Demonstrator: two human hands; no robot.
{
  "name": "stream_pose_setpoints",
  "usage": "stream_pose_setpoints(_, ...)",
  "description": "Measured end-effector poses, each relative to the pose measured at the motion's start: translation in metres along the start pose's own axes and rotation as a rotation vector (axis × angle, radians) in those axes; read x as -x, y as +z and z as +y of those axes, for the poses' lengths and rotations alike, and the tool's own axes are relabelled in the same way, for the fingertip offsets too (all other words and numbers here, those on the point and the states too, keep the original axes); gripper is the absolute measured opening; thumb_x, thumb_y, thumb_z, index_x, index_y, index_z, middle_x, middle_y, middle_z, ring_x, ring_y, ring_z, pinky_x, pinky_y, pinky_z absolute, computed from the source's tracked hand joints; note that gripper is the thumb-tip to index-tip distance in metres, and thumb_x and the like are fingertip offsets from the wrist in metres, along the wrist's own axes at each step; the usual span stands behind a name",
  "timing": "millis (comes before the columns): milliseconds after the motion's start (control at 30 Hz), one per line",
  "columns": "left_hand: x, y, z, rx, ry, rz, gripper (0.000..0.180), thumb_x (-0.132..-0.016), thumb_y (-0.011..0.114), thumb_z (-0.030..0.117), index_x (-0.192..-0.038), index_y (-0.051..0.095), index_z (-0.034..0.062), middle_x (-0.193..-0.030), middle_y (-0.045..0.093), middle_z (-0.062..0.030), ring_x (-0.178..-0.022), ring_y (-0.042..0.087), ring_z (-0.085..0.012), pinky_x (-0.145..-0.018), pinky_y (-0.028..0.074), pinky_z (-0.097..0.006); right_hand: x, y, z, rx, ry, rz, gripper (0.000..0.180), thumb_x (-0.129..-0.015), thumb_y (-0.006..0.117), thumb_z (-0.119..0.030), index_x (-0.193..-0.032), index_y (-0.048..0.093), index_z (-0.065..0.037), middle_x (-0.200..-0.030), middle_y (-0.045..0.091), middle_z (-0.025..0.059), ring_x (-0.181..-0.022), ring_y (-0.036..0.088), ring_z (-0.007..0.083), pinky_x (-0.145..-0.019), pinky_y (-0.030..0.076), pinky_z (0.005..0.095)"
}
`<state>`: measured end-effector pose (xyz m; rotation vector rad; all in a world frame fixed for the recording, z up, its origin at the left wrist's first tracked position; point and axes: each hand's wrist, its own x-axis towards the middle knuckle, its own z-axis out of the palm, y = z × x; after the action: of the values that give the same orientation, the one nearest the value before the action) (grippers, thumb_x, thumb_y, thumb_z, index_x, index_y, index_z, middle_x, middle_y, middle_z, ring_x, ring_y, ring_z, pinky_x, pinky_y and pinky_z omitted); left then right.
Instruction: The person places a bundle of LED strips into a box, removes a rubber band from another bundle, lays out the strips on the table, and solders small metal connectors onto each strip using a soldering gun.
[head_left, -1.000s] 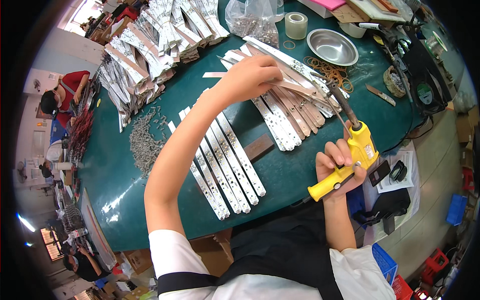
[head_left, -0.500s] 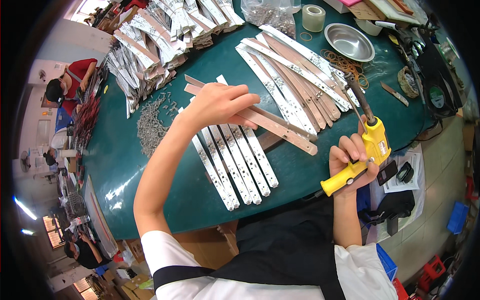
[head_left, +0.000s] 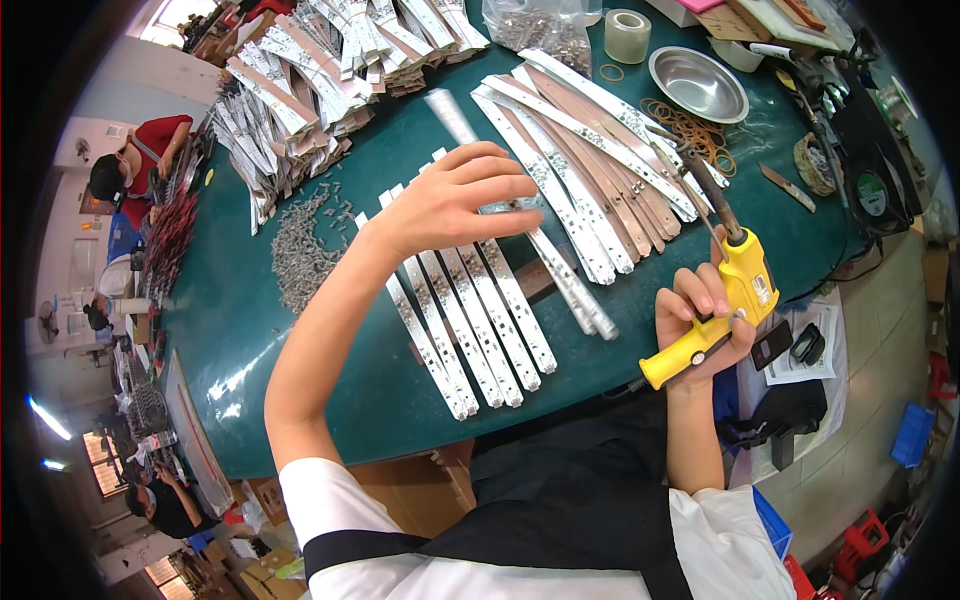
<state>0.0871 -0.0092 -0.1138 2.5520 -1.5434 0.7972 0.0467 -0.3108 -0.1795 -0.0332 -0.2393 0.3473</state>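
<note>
My left hand (head_left: 455, 200) is closed around narrow circuit board strips (head_left: 572, 290), white component side showing, smeared by motion. Their exact number is unclear. Just left of them, a row of several white circuit board strips (head_left: 462, 325) lies side by side on the table, its far end partly behind my left hand and wrist. In my right hand (head_left: 700, 310) is a yellow soldering gun (head_left: 748, 272), gripped by its handle. Its dark metal barrel (head_left: 708, 182) points up and away, over the near end of a fanned pile of strips (head_left: 590, 150).
Small metal parts (head_left: 303, 250) lie heaped on the green table (head_left: 240, 330). Behind them is a large stack of strips (head_left: 300, 90). At the back right stand a metal bowl (head_left: 700, 85), a tape roll (head_left: 627, 38), rubber bands (head_left: 690, 130) and a knife (head_left: 788, 188). People work at left.
The strips in my left hand have turned from their brown side to their white side and swung steeper. My right hand with the soldering gun has barely shifted.
</note>
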Motion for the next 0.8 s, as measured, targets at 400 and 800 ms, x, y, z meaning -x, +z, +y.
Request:
stream_pose_setpoints(400,0.014,0.008,0.011,0.209,-0.148,-0.139,0.039,-0.07,0.071,0.012,-0.109,0.064,0.0151,-0.098,0.059,-0.0025,-0.088,0.06,-0.0197,-0.077,0.05,-0.034,-0.003,-0.001,-0.001,0.008,0.03,-0.011,0.083,-0.077,0.062,-0.016,-0.146,0.019,0.0,-0.08,0.049,0.0015,-0.082,0.047,0.0141,-0.076,0.038,0.0292)
stream_pose_setpoints(800,0.026,0.005,0.025,0.21,-0.29,-0.181,0.029,-0.079,0.068,0.016,-0.107,0.063,0.0139,-0.106,0.061,-0.0039,-0.099,0.06,-0.0213,-0.082,0.049,-0.034,0.002,0.003,0.0,0.035,0.024,0.025,0.084,-0.076,0.062,-0.016,-0.146,0.017,0.0,-0.078,0.047,0.0008,-0.081,0.047,0.0135,-0.075,0.038,0.0289)
